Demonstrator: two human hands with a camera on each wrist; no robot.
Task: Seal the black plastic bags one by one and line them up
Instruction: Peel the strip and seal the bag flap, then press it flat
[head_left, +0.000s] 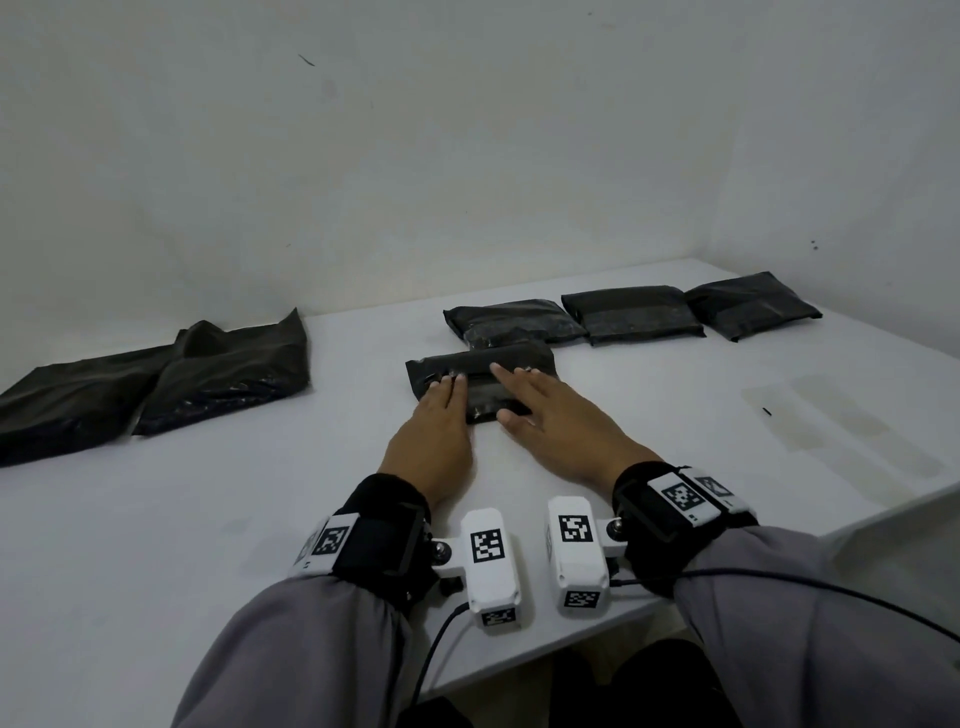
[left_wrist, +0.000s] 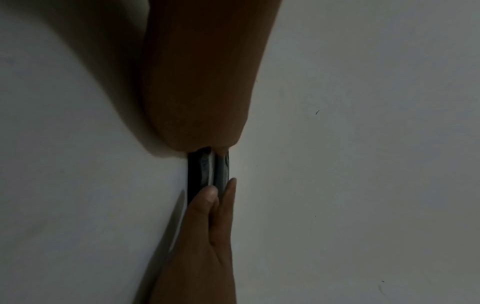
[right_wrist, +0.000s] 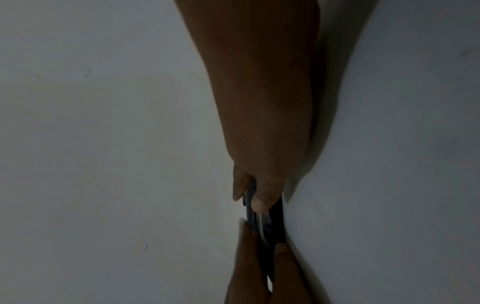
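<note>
- Left hand is lying flat, fingers straight and pressing down on the folded bag; nothing's being pinched.
- Right hand is doing the same, fingers spread over that bag's right half.
- Folded bag is sitting mid-table.
- Just behind the folded bag, three sealed bags are lining up rightward.
- Well left of the folded bag, two loose bags are overlapping.

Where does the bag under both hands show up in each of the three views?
Head: the bag lies at centre on the table, in front of the row of three.
Left wrist: dark sliver at centre, between the hands.
Right wrist: dark sliver low, right of centre.
Shared landmark: the two hands meeting on the bag.
</note>
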